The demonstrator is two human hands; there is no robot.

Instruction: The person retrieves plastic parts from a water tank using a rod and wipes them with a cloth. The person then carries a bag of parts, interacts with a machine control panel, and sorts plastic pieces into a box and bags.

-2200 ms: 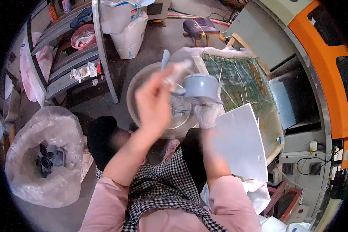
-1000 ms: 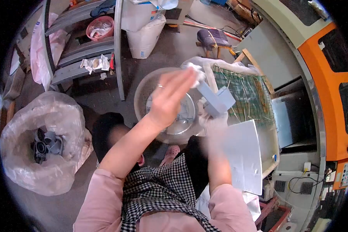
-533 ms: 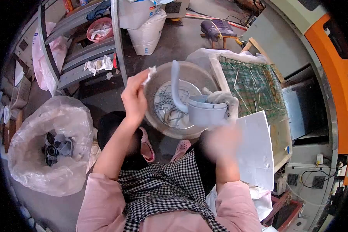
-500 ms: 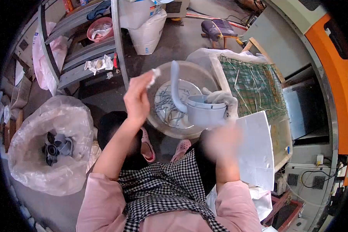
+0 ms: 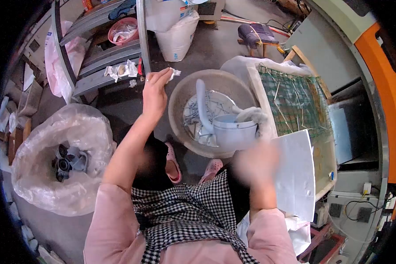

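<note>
Floor (image 5: pixel 209 48) skirts the basin rim (image 5: pixel 177 97), right hand (image 5: pixel 258 119) holding cup (image 5: pixel 235 135) above

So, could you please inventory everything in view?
Handled cup: 1, blue-grey, in right hand
Crumpled wad: 1, white, in left hand
Basin: 1, greyish, centre
Strips: many, grey, in basin
Plastic bag: 1, translucent, left
Moulded parts: several, grey, in bag
Rack: 1, grey, upper left
Basket: 1, pink, on rack
ABS sack: 1, white, beside rack
Stool: 1, dark, top
Mesh: 1, green, right of basin
Board: 1, white, lower right
Machine: 1, orange, far right
Left hand: 1, bare, left of basin
Right hand: 1, white-gloved, basin's right edge
</note>
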